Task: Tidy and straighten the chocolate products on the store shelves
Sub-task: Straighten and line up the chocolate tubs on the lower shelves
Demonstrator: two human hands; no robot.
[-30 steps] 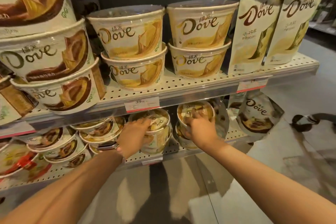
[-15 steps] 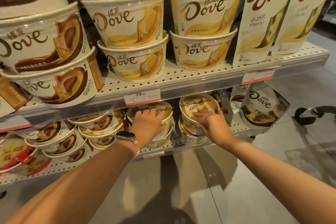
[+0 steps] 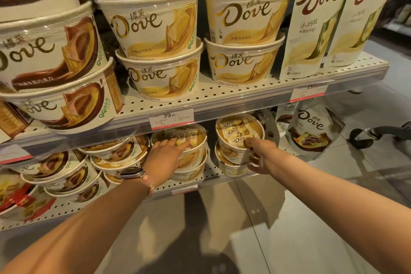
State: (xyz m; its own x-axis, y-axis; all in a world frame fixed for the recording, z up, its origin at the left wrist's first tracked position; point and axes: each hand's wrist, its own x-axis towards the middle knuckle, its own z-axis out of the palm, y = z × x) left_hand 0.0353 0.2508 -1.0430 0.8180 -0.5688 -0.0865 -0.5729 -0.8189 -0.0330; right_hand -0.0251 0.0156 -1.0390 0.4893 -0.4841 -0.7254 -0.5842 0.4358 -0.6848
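Two stacks of yellow Dove chocolate tubs stand on the lower shelf (image 3: pixel 206 172). My left hand (image 3: pixel 165 157) lies over the top tub of the left stack (image 3: pixel 195 138), fingers stretched across its clear lid and thumb on its side. My right hand (image 3: pixel 260 155) grips the top tub of the right stack (image 3: pixel 235 133), fingers on the lid's near edge and thumb under its side. That tub tilts forward, toward me, on the tub beneath it (image 3: pixel 231 168).
The upper shelf (image 3: pixel 222 93) carries stacked yellow Dove tubs (image 3: pixel 155 26), brown Dove tubs (image 3: pixel 51 58) at left and tall Dove pouches (image 3: pixel 315 20) at right. Brown tubs (image 3: pixel 111 155) crowd the lower shelf's left; a Dove pouch (image 3: pixel 311 131) stands at right. A black wheeled base (image 3: pixel 375 133) is on the floor.
The view has come closer to the shelves. My left hand slid further over the left top tub's lid. My right hand shifted to the right tub's near edge, and that tub tilted forward.
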